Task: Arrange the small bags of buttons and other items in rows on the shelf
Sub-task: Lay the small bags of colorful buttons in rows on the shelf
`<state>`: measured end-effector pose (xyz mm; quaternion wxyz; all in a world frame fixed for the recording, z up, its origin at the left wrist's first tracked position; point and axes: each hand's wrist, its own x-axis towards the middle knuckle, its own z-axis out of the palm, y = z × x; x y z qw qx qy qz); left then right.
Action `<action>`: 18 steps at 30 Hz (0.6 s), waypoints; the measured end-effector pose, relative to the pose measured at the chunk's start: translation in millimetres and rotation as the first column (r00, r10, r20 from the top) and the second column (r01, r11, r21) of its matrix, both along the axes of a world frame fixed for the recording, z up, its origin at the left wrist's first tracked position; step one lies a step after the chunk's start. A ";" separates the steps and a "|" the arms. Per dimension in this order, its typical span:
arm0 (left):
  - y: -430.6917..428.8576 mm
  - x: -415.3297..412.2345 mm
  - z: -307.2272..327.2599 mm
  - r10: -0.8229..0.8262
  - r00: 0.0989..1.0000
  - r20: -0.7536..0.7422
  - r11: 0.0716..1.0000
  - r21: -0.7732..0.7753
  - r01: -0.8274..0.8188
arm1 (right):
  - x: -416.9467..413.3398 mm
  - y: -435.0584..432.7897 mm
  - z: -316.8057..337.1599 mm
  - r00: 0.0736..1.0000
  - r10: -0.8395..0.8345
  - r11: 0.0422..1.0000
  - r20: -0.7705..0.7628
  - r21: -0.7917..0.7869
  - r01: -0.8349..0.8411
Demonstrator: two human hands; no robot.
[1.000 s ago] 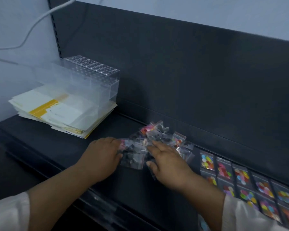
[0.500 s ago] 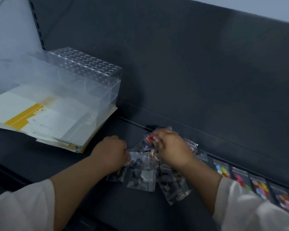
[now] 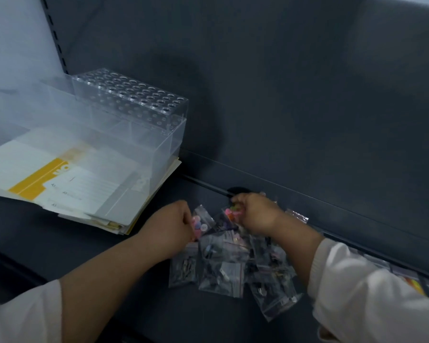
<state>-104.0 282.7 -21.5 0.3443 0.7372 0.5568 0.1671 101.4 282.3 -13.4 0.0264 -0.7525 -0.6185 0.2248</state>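
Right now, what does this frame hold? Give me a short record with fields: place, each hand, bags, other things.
place: dark shelf with a back panel
left hand: pinches the pink button bag at its edge
right hand: grips the orange button bag near the back panel
loose bags: pile of bags, overlapping, not in rows
other things: clear rack on a clear box, on papers, at the left
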 end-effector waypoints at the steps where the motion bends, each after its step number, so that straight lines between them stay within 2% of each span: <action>1: -0.1 -0.1 1.7 0.041 0.998 0.051 0.999 -0.006 -0.041 | 0.1 -2.1 -0.2 0.999 -0.009 1.000 -0.032 0.017 0.010; 2: -0.3 0.3 4.3 0.073 0.993 0.092 0.997 -0.005 -0.072 | 0.5 -4.9 0.2 0.996 -0.032 0.998 -0.077 0.052 0.036; 4: -1.2 2.1 10.3 0.109 0.982 0.155 0.994 -0.009 -0.109 | 0.8 -11.2 1.5 0.957 -0.099 0.982 -0.271 0.127 0.138; 7: -4.1 5.6 19.9 0.186 0.935 0.302 0.982 -0.086 -0.168 | 2.4 -21.1 11.6 0.760 -0.163 0.928 -0.629 0.164 0.335; 9: -5.8 8.1 24.3 0.259 0.878 0.403 0.962 -0.184 -0.200 | 2.5 -30.3 24.1 0.633 -0.174 0.897 -0.754 0.144 0.418; 10: -8.2 9.9 27.1 0.295 0.847 0.443 0.949 -0.243 -0.203 | 2.7 -35.5 29.7 0.587 -0.178 0.889 -0.790 0.128 0.441; 13: -20.7 19.4 37.0 0.356 0.788 0.502 0.909 -0.382 -0.167 | 5.7 -54.9 44.5 0.530 -0.202 0.875 -0.824 0.092 0.475; 16: -37.1 32.2 42.8 0.375 0.759 0.533 0.888 -0.442 -0.129 | 10.9 -78.5 56.1 0.376 -0.206 0.886 -0.904 -0.009 0.464; 18: -49.7 42.4 46.1 0.377 0.755 0.536 0.877 -0.468 -0.106 | 15.0 -97.5 62.5 0.310 -0.226 0.892 -0.924 -0.068 0.448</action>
